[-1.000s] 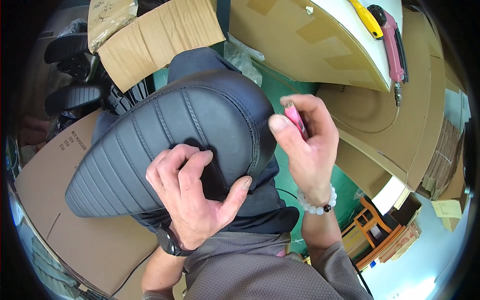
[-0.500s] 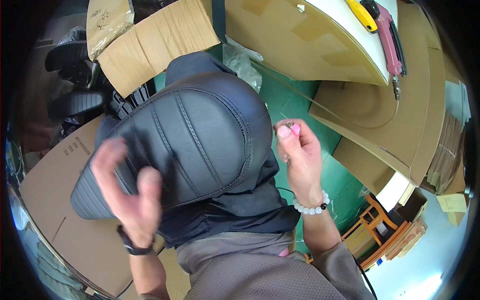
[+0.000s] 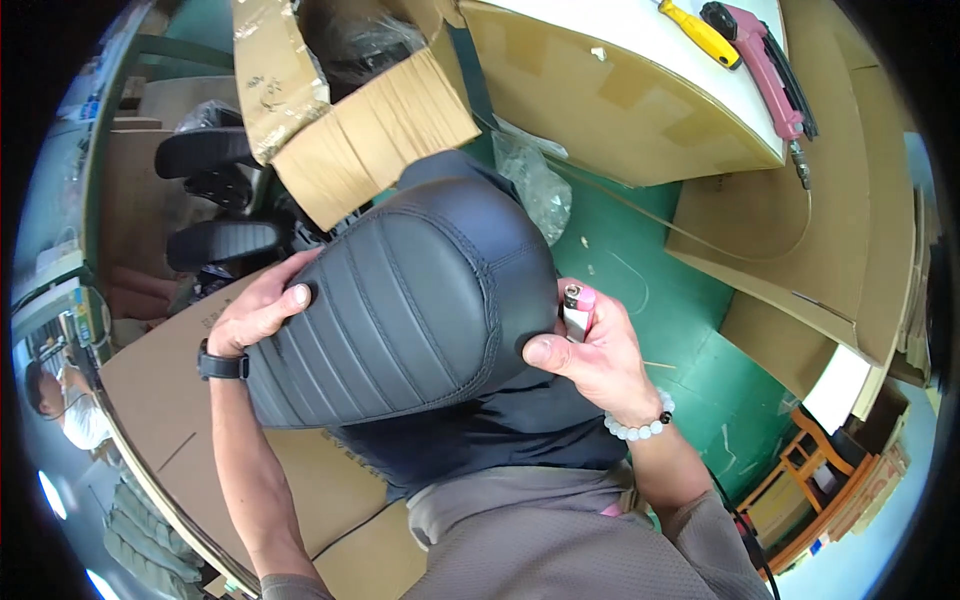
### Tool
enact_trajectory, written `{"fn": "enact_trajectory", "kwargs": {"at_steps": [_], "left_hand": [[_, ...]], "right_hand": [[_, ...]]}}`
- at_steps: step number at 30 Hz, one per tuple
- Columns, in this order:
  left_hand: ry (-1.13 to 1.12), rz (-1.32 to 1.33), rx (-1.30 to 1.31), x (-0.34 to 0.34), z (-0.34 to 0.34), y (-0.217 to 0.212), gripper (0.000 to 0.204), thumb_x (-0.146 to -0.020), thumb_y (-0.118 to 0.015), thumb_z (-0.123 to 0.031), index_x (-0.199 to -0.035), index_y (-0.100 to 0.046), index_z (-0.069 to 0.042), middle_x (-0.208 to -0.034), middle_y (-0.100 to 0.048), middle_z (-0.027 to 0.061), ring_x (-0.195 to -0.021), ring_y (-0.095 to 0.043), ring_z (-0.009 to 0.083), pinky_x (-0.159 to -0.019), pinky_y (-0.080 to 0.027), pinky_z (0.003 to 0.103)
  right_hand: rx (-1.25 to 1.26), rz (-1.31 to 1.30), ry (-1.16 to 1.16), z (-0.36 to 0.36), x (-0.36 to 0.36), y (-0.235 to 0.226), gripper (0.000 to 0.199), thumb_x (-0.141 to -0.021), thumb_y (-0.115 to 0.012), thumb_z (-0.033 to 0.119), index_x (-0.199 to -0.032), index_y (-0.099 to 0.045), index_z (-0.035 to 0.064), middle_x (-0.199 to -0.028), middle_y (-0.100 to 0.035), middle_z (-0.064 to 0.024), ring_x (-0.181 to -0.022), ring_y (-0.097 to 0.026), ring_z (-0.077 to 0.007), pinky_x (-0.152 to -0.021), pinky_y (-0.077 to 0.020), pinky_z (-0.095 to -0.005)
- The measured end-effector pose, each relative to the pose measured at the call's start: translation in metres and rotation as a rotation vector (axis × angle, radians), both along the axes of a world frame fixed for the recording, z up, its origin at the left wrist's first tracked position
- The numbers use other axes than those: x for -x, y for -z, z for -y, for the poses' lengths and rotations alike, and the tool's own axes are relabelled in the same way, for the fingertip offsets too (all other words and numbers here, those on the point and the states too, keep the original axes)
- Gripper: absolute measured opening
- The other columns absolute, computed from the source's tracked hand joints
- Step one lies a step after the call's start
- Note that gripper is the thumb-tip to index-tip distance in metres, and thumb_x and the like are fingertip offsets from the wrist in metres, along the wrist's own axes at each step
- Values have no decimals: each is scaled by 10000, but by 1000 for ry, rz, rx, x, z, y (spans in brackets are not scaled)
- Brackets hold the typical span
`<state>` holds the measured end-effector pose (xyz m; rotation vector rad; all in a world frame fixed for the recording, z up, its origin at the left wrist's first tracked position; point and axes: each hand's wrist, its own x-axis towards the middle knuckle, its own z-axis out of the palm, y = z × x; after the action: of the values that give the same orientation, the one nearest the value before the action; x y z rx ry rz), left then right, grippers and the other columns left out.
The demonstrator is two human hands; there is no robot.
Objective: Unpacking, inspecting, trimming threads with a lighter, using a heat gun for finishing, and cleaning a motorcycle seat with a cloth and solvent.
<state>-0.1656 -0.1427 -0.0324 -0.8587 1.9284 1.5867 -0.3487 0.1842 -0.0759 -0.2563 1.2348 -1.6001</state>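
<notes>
A black padded motorcycle seat [image 3: 395,310] with stitched ribs lies across my lap, its broad rounded end toward the upper right. My left hand [image 3: 258,308] grips its far left edge, thumb on top and the fingertips out of sight behind the rim. A pink lighter [image 3: 579,313] with a metal top stands upright in my right hand [image 3: 608,358]. That hand rests against the seat's right end, its thumb touching the black cover.
More black seats [image 3: 225,243] are stacked at the left. Cardboard boxes [image 3: 375,135] stand beyond my knees. On a white-topped table at the upper right lie a pink air stapler [image 3: 765,70] with a hose and a yellow-handled tool [image 3: 700,32]. A person [image 3: 80,410] is at the far left.
My left hand has come down from above the seat and taken hold of its edge. The right hand has turned, bringing the lighter upright and the thumb onto the seat.
</notes>
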Motion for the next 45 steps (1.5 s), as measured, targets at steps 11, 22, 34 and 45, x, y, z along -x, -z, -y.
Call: {"fn": "enact_trajectory", "kwargs": {"at_steps": [11, 22, 34, 45], "left_hand": [[-236, 139, 5, -85, 37, 10, 778, -974, -406, -627, -1380, -476, 34, -1362, -530, 151, -1278, -460, 230, -1106, -314, 349], [-374, 179, 375, -116, 12, 6, 856, -944, -412, -670, -1373, -479, 68, -1381, -519, 218, -1297, -466, 271, -1097, -329, 345], [-491, -38, 291, -150, -18, -42, 647, -1015, -429, -508, -1344, -528, 41, -1354, -555, 159, -1231, -503, 202, -1059, -369, 316], [-519, -381, 345, -162, -90, -120, 484, -982, -558, -463, -997, -641, 14, -895, -621, -35, -804, -506, 41, -763, -448, 224]], "right_hand": [[89, -16, -56, 18, -7, -37, 365, -761, -865, 214, -880, -572, 31, -676, -441, 78, -608, -373, -19, -536, -332, -201], [158, -7, -108, 21, -12, -51, 477, -785, -843, 278, -1082, -592, 3, -944, -651, 10, -831, -577, -46, -771, -476, -212], [305, -186, -167, 15, -12, -71, 539, -786, -841, 264, -1173, -595, -18, -878, -553, 66, -769, -467, -16, -710, -412, -181], [339, -165, 228, 27, 1, -53, 686, -824, -753, 494, -1271, -543, 18, -1047, -579, 49, -902, -513, -45, -774, -420, -204]]}}
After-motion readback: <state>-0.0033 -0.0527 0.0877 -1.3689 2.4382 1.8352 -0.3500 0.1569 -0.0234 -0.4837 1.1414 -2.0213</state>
